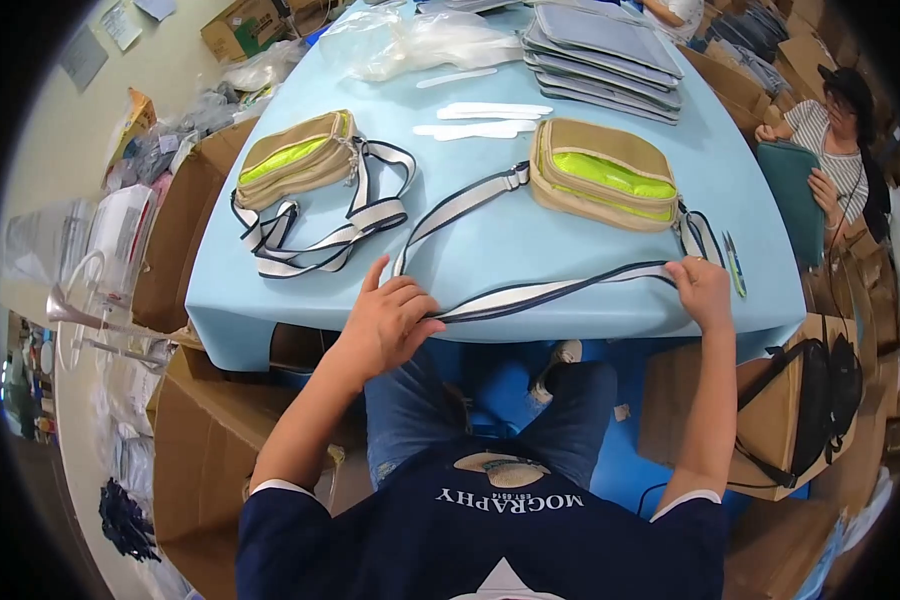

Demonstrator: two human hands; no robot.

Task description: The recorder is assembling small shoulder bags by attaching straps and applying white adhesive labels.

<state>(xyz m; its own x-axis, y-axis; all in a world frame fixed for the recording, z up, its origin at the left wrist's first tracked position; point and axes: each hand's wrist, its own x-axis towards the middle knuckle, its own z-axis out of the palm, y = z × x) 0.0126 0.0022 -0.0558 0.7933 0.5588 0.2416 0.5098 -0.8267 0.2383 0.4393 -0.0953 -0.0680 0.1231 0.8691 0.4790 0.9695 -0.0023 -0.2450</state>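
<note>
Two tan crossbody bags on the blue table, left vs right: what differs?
Left crossbody bag has a loosely looped strap; right crossbody bag has a held strap between left hand and right hand.
Left crossbody bag slants up rightward in view; right crossbody bag slants down rightward.
Both: tan, lime-green showing inside, navy-edged white straps.

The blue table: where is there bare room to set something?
There's room on the blue table between the right bag and its stretched strap; right of that bag, between the gray stack and green tool; and narrowly between the left bag's strap and the front edge. The far end is crowded with clear plastic, the stack and white strips.
</note>
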